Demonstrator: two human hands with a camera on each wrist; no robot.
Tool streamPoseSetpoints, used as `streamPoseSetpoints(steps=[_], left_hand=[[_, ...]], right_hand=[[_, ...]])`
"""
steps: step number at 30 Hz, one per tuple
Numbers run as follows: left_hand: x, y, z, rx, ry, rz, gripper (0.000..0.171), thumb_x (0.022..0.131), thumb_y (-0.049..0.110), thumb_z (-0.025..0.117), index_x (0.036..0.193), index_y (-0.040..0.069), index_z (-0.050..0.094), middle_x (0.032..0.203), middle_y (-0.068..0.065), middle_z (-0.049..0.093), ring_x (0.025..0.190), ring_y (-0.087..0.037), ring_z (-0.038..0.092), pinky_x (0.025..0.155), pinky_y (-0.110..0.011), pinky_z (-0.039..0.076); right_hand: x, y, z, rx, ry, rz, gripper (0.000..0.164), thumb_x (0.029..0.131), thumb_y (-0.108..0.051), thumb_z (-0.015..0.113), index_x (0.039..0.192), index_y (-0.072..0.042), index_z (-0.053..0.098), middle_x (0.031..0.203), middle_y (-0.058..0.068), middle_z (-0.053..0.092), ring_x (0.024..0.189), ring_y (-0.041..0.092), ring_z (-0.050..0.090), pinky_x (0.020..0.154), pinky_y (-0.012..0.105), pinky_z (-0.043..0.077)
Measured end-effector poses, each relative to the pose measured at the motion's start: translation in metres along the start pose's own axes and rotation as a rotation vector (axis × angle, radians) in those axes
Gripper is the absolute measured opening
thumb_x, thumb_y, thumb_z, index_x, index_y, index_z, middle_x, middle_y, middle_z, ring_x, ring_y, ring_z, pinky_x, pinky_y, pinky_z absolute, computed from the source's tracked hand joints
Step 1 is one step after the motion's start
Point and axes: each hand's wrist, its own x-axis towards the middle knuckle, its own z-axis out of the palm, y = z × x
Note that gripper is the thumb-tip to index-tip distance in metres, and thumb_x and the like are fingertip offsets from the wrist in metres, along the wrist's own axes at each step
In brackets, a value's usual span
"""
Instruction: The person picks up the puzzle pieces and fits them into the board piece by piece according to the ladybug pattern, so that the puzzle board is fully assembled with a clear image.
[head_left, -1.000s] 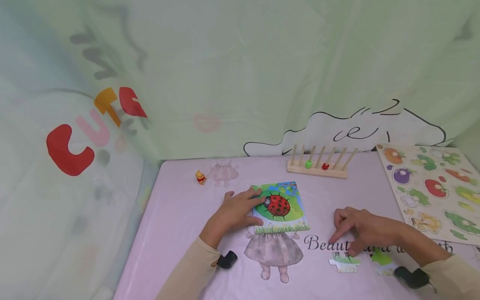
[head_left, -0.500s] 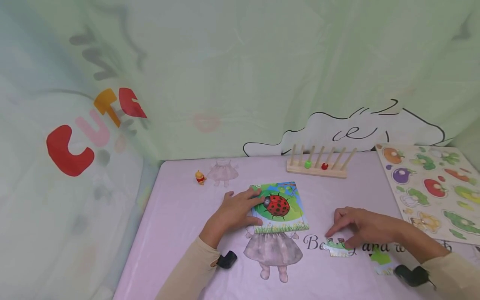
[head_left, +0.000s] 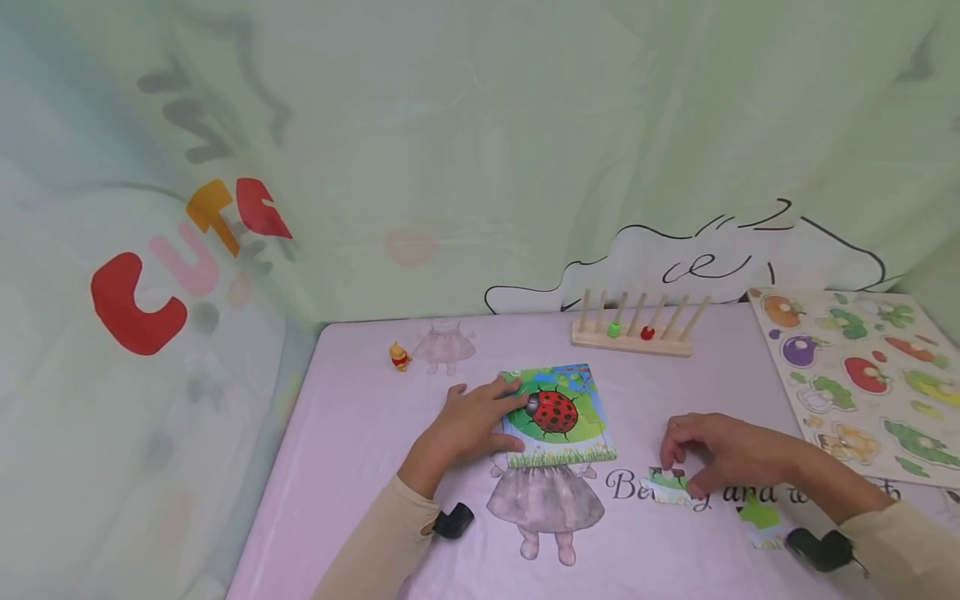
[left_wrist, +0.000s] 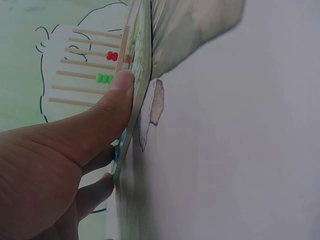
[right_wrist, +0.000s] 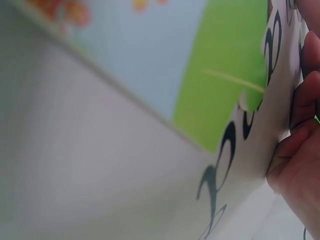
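Note:
My left hand (head_left: 480, 417) rests on the left side of a square ladybug jigsaw board (head_left: 555, 415). In the left wrist view, the thumb (left_wrist: 117, 95) lies along the board's edge (left_wrist: 142, 85) and fingertips touch its far side. To the right, my right hand (head_left: 720, 454) holds a small green and white puzzle piece (head_left: 667, 487) between curled fingers and thumb, low over the cloth. Another green puzzle piece (head_left: 762, 523) lies under the right wrist; it looms large and blurred in the right wrist view, with the curled right hand (right_wrist: 302, 130) at that view's right edge.
A wooden peg rack (head_left: 632, 337) with green and red beads stands at the back. At the right lies a vegetable peg board (head_left: 862, 383). A small yellow and red figurine (head_left: 399, 357) sits at the back left. Printed pink cloth (head_left: 360, 417) covers the table.
The green and white piece has slid up and left, turning a little, as my right fingers drew in on it. My left hand and the ladybug board have stayed put.

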Motion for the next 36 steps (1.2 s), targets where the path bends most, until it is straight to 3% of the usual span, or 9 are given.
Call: streamPoseSetpoints(steps=[7,20,29,36], left_hand=[[0.0009,-0.0016,0.0014,-0.003,0.006,0.011,0.074,0.089,0.057,0.071,0.154,0.033,0.047,0.165,0.009,0.036,0.155,-0.016,0.029,0.116,-0.063,0.029],[0.002,-0.0017,0.0025,0.007,-0.004,0.001,0.075,0.088,0.059,0.07,0.154,0.035,0.046,0.166,0.011,0.034,0.156,-0.015,0.028,0.117,-0.062,0.029],[0.0013,-0.0007,0.0013,0.003,-0.01,-0.005,0.075,0.089,0.059,0.07,0.155,0.034,0.045,0.166,0.01,0.034,0.156,-0.015,0.027,0.117,-0.063,0.029],[0.0017,-0.0008,0.002,-0.001,-0.01,-0.008,0.075,0.088,0.059,0.07,0.155,0.034,0.045,0.166,0.011,0.033,0.156,-0.015,0.026,0.118,-0.063,0.028]], right_hand=[[0.0011,0.0021,-0.0008,0.037,0.011,0.039,0.028,0.077,-0.038,0.086,0.096,-0.032,0.067,0.086,-0.01,0.058,0.08,0.007,0.052,0.066,0.024,0.038],[0.0005,-0.0009,-0.0035,0.035,0.003,0.082,0.024,0.076,-0.033,0.087,0.091,-0.031,0.068,0.081,-0.011,0.058,0.077,0.006,0.053,0.065,0.024,0.038],[0.0005,0.0018,-0.003,0.05,0.004,0.073,0.015,0.088,-0.03,0.079,0.098,-0.031,0.068,0.082,-0.012,0.057,0.08,0.004,0.053,0.067,0.024,0.039],[0.0002,0.0042,-0.003,0.083,0.002,0.055,0.03,0.078,-0.032,0.086,0.104,-0.032,0.071,0.083,-0.009,0.058,0.078,0.008,0.053,0.066,0.024,0.038]])
